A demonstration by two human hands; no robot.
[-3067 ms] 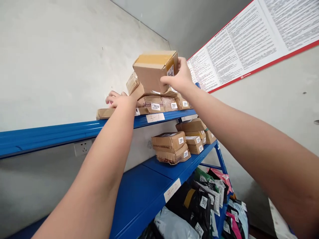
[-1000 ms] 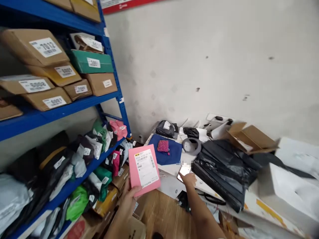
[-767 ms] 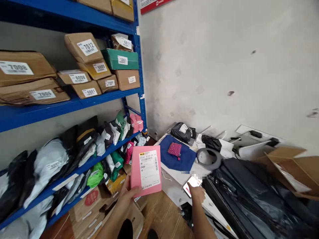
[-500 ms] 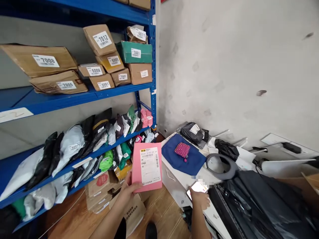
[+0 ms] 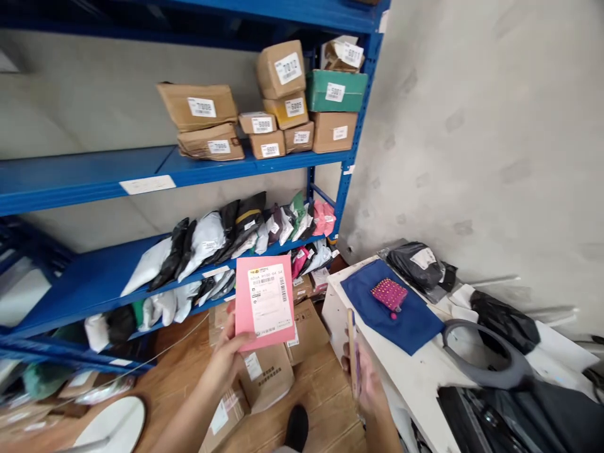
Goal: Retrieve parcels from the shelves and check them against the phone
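Observation:
My left hand (image 5: 225,360) grips a flat pink parcel (image 5: 264,302) by its lower edge, holding it upright with its white shipping label facing me. My right hand (image 5: 365,384) is closed around a phone (image 5: 352,360), held edge-on beside the corner of the white table (image 5: 415,377). Both hands are low in the view, in front of the blue shelving (image 5: 141,179). Brown numbered boxes (image 5: 283,100) and a green box (image 5: 336,91) sit on the middle shelf. Soft mailer bags (image 5: 226,233) stand in a row on the shelf below.
On the white table lie a blue cloth (image 5: 406,318) with a pink studded pouch (image 5: 389,294), a grey ring (image 5: 491,358), black bags (image 5: 419,264) and black sheeting (image 5: 528,415). Cardboard boxes (image 5: 268,377) sit on the wooden floor under my hands. A grey wall stands at right.
Three seconds ago both hands were up at boxes on the top shelf. Since then my view swung down and left; the right hand lifted the phone off the table and turned it edge-on.

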